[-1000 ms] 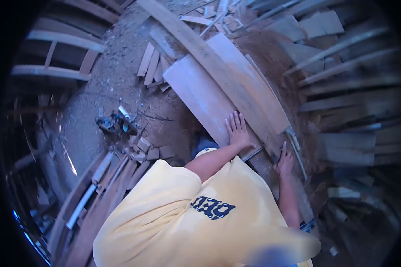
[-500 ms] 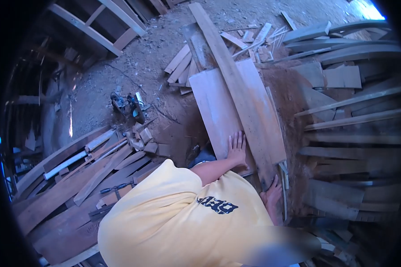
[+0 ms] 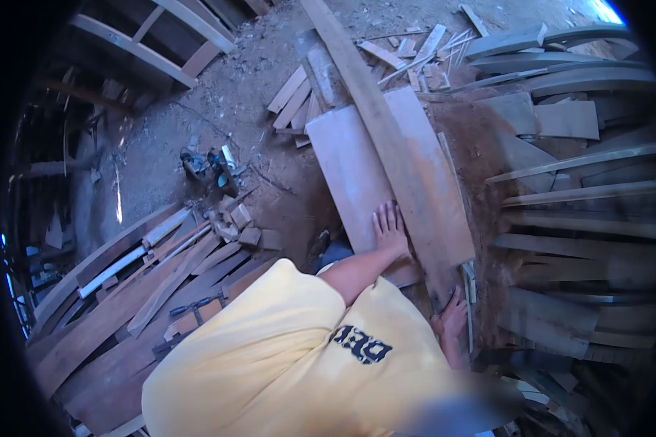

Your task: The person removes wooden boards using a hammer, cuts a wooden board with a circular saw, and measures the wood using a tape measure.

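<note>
A long wooden plank (image 3: 375, 120) lies lengthwise over a wide flat board (image 3: 346, 156); its near end reaches my body. My left hand (image 3: 392, 237) rests flat on the board with fingers stretched forward, alongside the plank's left edge. At the plank's near end, my right hand (image 3: 452, 320) grips its right edge, the fingers pointing forward; part of that grip is hidden. A narrower weathered board (image 3: 324, 76) extends under the plank beyond the wide board.
Offcuts (image 3: 291, 102) lie on the dirt floor past the board. Curved timbers (image 3: 590, 80) and stacked planks (image 3: 590, 251) fill the right side. More boards (image 3: 102, 335) and a clamp (image 3: 193, 304) lie at left, near what looks like a power tool (image 3: 215, 169). Wooden framing (image 3: 142, 51) stands far left.
My left hand has moved slightly forward along the board. My right hand stays at the plank's near end. The view has shifted a little.
</note>
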The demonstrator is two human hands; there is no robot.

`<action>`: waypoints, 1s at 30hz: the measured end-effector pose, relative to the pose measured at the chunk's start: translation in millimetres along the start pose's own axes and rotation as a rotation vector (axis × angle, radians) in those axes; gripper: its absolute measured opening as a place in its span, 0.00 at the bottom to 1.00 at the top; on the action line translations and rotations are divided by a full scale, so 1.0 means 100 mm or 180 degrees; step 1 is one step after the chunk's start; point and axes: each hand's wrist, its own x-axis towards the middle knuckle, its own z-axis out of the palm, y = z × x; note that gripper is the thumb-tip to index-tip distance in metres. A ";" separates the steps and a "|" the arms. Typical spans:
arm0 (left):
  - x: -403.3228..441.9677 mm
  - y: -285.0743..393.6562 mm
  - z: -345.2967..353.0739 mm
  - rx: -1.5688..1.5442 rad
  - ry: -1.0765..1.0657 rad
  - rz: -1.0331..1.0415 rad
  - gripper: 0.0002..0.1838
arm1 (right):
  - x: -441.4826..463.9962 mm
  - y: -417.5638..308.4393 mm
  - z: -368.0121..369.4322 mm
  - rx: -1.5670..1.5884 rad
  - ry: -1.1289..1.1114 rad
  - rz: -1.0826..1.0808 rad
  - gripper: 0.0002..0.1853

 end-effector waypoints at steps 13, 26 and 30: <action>0.03 0.04 -0.11 -0.0122 -0.0500 -0.0073 0.92 | 0.16 -0.06 0.03 0.0103 -0.0073 0.0187 0.60; 0.08 0.20 -0.32 0.0294 -0.0918 -0.0409 0.89 | 0.14 -0.02 -0.11 0.0228 -0.0123 0.0232 0.59; 0.08 0.22 -0.27 0.0666 -0.1073 -0.0486 0.91 | 0.10 0.06 0.08 0.0593 0.0186 0.0110 0.59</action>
